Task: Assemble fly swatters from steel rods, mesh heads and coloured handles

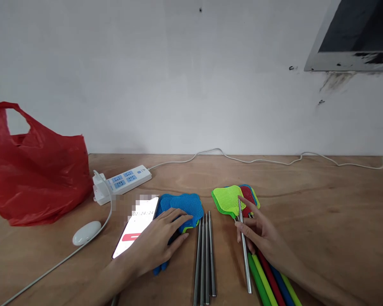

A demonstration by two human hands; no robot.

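Note:
My left hand [162,238] rests on a small stack of blue fly swatter heads [187,204], its fingers stretched out and apart. A bit of yellow-green mesh peeks from beneath them, and blue handle ends show below the hand. My right hand [258,231] pinches a slim metal tube [244,250] between thumb and fingers, tilted slightly. Under that hand lie fly swatters with green, yellow-green, red and blue handles [264,272]; their mesh heads [228,199] fan out beyond it. Between the hands, several metal tubes [205,259] lie side by side on the table.
Left of my left hand lies a lit phone [140,225] showing a timer. Farther left are a white mouse-shaped object [87,233], a white power strip [124,182] with cables and a red plastic bag [41,174]. A grey wall [191,85] borders the wooden table [332,221].

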